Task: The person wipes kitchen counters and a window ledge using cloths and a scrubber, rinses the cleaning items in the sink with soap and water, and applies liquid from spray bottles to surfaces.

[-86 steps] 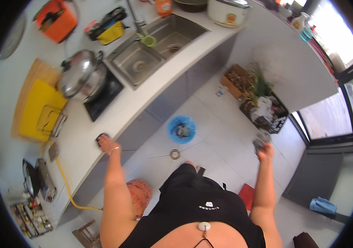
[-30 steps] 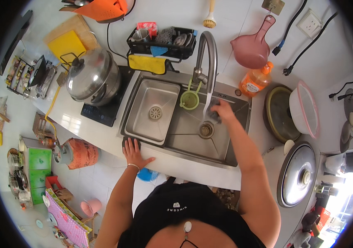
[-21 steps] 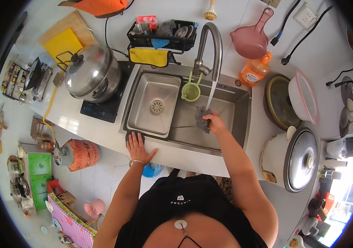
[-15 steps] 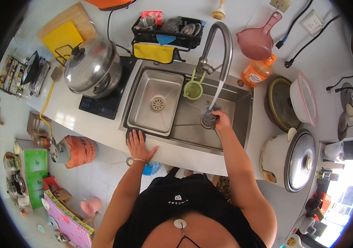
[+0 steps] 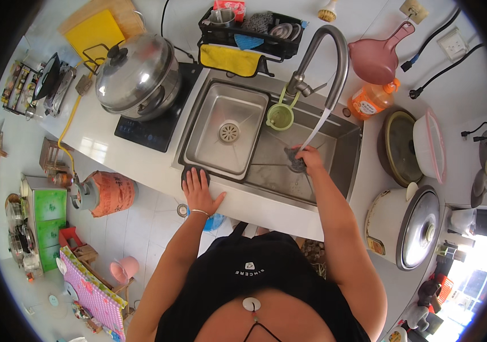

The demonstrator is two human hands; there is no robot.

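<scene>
Under the faucet, my right grip clasps a scrubber, apparently mid-rinse; leftward, my left grip lies flat over a pad.

A lidded steel pot sits on a black cooktop, and a pink dipper hangs near an orange bottle.

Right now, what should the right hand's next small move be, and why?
Probably a gentle squeeze of the grey scouring pad. The right hand holds it low inside the right sink basin, where the water stream from the faucet falls at or right beside it, so squeezed-out water should land in the basin.
</scene>
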